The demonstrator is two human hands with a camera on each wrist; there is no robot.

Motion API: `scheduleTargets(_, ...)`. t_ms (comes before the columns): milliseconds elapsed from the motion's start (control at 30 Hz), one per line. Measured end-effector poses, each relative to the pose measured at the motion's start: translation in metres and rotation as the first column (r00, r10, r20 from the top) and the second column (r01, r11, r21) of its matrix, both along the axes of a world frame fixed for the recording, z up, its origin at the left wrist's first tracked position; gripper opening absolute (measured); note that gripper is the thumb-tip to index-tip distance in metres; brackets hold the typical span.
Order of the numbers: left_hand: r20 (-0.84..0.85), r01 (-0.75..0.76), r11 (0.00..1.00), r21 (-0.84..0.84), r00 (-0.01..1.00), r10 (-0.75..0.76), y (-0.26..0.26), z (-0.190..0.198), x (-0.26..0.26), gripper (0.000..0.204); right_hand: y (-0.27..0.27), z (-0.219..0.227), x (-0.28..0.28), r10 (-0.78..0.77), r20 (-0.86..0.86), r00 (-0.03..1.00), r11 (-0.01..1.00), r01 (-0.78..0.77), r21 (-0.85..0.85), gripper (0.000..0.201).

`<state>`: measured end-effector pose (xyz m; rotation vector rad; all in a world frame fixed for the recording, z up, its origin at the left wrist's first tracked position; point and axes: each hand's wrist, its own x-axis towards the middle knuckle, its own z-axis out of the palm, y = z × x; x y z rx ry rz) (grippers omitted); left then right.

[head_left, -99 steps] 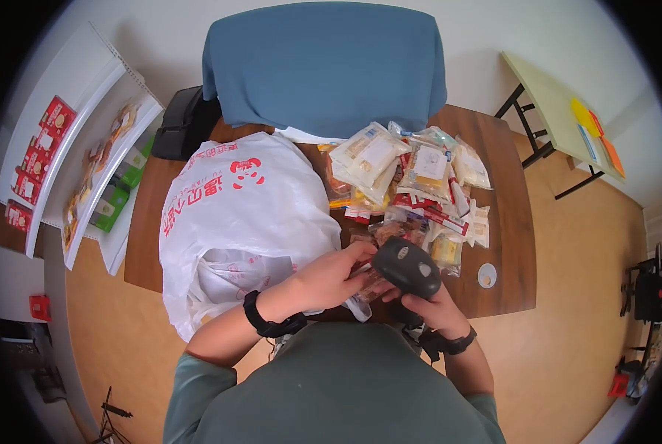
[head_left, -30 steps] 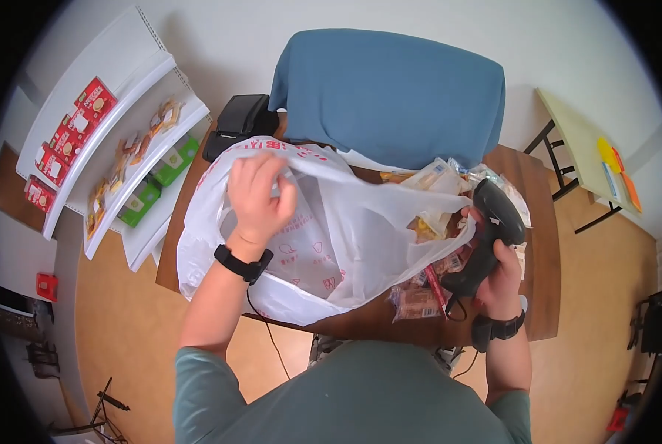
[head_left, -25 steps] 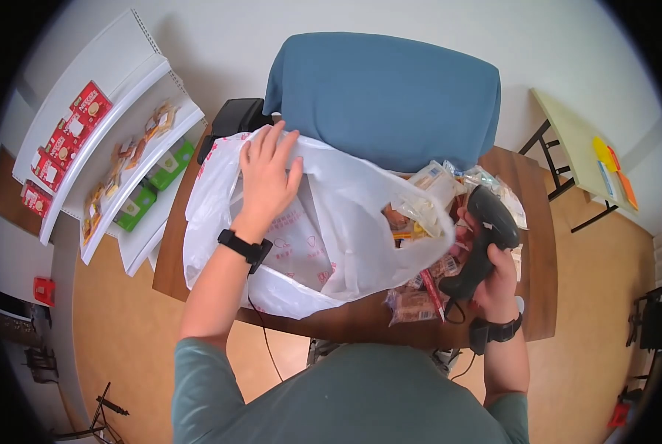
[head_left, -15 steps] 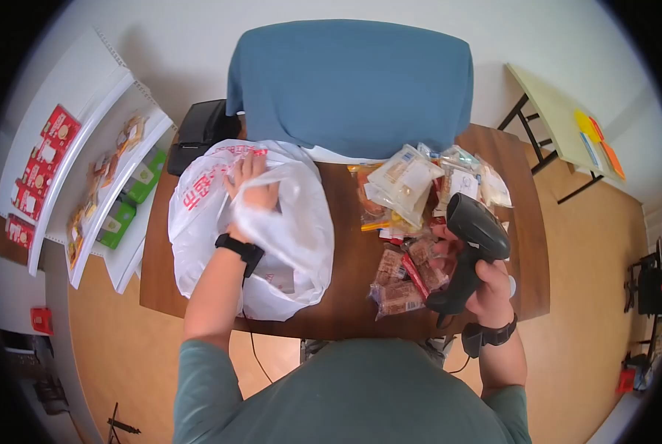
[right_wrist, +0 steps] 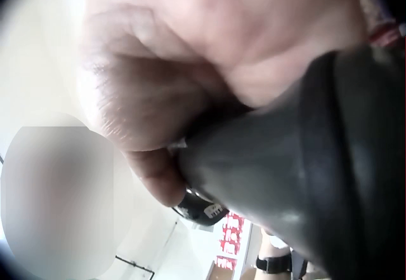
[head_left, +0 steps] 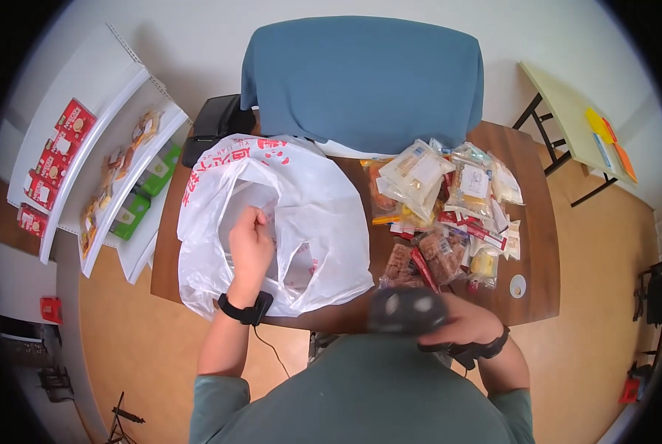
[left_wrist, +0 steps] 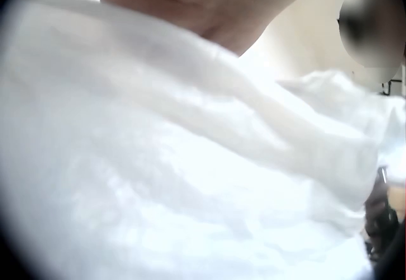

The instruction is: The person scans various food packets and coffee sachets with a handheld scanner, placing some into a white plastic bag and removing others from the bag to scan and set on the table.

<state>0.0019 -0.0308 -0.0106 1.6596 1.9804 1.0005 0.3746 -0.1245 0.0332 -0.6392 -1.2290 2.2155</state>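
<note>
A white plastic bag [head_left: 323, 214] with red print lies on the left half of the wooden table, its mouth gaping toward me. My left hand [head_left: 250, 248] is over that opening with fingers curled, and no plastic shows between them. In the left wrist view the bag [left_wrist: 190, 166] fills most of the picture, below the wrist. My right hand [head_left: 468, 322] grips a dark barcode scanner [head_left: 408, 311], blurred, close to my body at the front edge. Its handle and body [right_wrist: 254, 166] are near in the right wrist view, with fingers wrapped round it.
Several packaged foods, among them brown packets [head_left: 440, 255] and pale packs [head_left: 417, 170], are heaped right of the bag. A round white disc [head_left: 517, 286] lies at the right. Behind stand a blue-covered object [head_left: 360, 81] and a black device [head_left: 218, 122]; stocked shelves [head_left: 135, 89] rise left.
My left hand has gone from spread fingers on the bag to curled over its mouth. The bag has spread out toward the right. My right hand brought the scanner down toward my body.
</note>
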Motion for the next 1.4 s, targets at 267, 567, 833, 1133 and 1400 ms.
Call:
scheduleTargets(267, 0.69, 0.383, 0.821, 0.423, 0.452, -0.566, -0.005, -0.002, 0.026, 0.037, 0.028, 0.003, -0.055, 0.146, 0.139, 0.98, 0.955, -0.176, 0.24, 0.061)
scheduleTargets(567, -0.338, 0.673, 0.673, 0.307, 0.738, -0.584, 0.068, 0.05, 0.045, 0.039, 0.035, -0.017, -0.03, -0.277, -0.251, 0.927, 0.957, 0.243, -0.16, 0.056)
scheduleTargets(833, -0.888, 0.485, 0.869, 0.094, 0.435, -0.147, 0.038, 0.048, -0.022, 0.063, 0.027, -0.015, -0.038, 0.274, 0.302, 0.913, 0.92, -0.341, 0.194, 0.055)
scheduleTargets(1133, -0.521, 0.778, 0.62, 0.103, 0.573, -0.633, 0.05, 0.031, 0.01, 0.041, 0.038, -0.02, -0.073, 0.092, 0.174, 0.98, 0.988, -0.113, 0.11, 0.056)
scheduleTargets(1400, -0.117, 0.305, 0.897, -0.32, 0.927, -0.357, 0.119, 0.078, 0.065, 0.044, 0.031, -0.018, -0.053, 0.175, 0.36, 0.917, 0.958, -0.242, 0.151, 0.046)
